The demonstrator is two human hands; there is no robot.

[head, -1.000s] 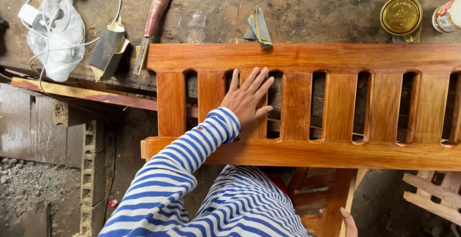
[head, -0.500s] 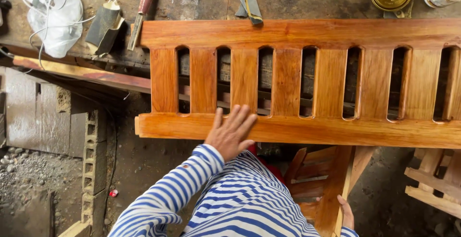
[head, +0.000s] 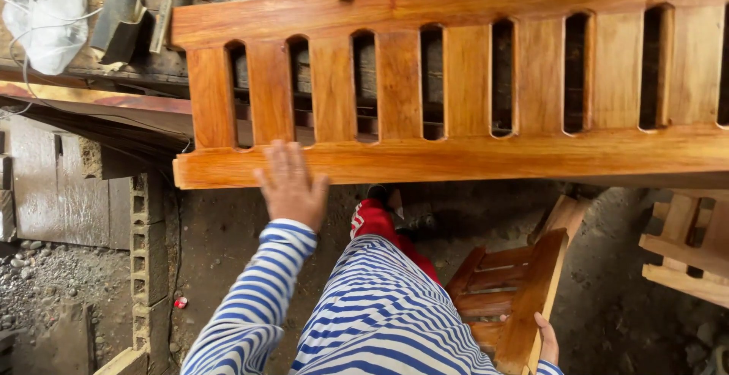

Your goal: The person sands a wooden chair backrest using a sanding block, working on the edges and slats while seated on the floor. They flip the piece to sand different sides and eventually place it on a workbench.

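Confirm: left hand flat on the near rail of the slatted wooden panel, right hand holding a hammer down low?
Not a hammer. The head view shows the right hand on the edge of a smaller wooden frame down low. The left hand is on the slatted wooden panel, at its near rail.

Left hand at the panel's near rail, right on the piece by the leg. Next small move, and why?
Probably settle the left hand flat on the slatted panel's near rail: its fingers only overlap the edge, and that rail overhangs the bench. The right hand holds another wooden piece low down.
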